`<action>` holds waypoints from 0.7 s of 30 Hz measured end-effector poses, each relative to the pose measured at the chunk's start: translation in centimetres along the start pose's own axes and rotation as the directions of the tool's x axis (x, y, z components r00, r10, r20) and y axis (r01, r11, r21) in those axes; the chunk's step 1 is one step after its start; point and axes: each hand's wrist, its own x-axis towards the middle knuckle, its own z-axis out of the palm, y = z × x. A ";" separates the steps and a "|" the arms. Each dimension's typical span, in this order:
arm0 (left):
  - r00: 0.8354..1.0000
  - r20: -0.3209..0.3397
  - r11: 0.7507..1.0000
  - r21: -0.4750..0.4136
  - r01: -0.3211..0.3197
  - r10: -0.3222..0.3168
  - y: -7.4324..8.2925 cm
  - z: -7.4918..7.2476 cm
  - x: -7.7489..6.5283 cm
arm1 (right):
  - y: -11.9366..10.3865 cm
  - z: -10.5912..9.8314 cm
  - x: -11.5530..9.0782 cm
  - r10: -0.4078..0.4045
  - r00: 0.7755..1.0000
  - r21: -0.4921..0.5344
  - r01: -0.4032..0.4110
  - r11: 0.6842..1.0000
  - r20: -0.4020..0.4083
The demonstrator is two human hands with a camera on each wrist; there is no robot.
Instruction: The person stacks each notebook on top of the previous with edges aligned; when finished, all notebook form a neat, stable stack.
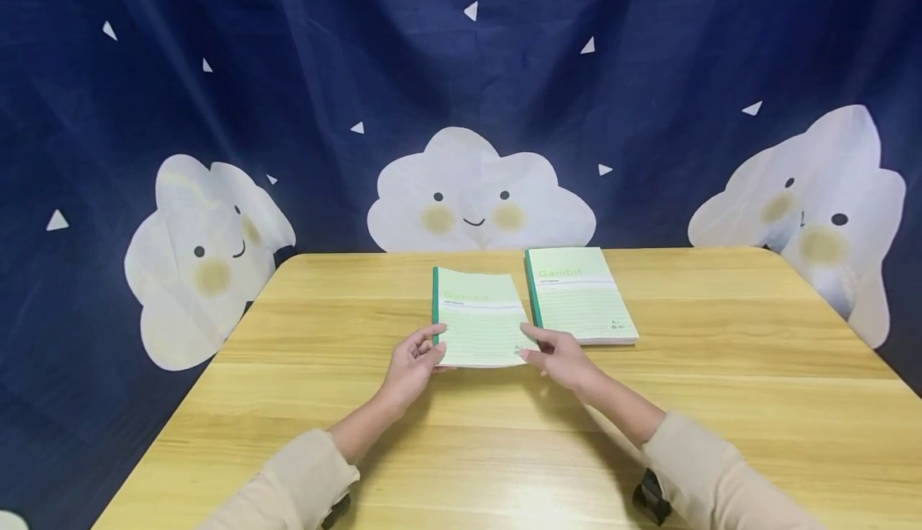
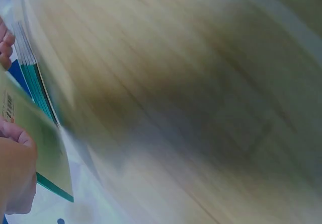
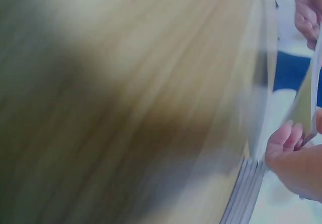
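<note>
Both hands grip a pale green notebook (image 1: 475, 323) with a dark green spine, held up over the table. My left hand (image 1: 409, 366) pinches its spine side near the lower corner, thumb on the cover and other fingers reaching beneath. Opposite it, my right hand (image 1: 567, 360) pinches the right edge near the bottom corner. In the left wrist view the underside of this notebook (image 2: 43, 143) shows, with a barcode. Just right of the held notebook lies a stack of similar notebooks (image 1: 579, 294); several layered spines (image 2: 35, 85) appear in the left wrist view.
The wooden table (image 1: 310, 402) has rounded far corners. Behind it hangs a dark blue curtain (image 1: 403, 50) printed with smiling clouds and small white triangles. The stack sits near the table's far edge.
</note>
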 end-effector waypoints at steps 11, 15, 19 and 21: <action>0.998 0.047 0.998 0.042 -0.048 0.046 1.0 2.3 0.8 | -0.6 -3.8 -0.5 -0.074 0.997 0.015 0.075 0.997 -0.024; 0.996 0.067 0.996 0.053 -0.069 0.065 1.5 3.3 1.6 | -0.5 -5.0 -0.7 -0.112 0.992 -0.016 0.111 0.994 -0.055; 0.992 0.085 0.991 0.088 -0.101 0.094 0.9 4.4 2.8 | -0.2 -6.1 -0.9 -0.154 0.982 -0.067 0.147 0.987 -0.106; 0.990 0.101 0.987 0.116 -0.114 0.102 0.8 5.0 3.2 | 0.1 -6.6 -0.9 -0.160 0.978 -0.096 0.148 0.984 -0.131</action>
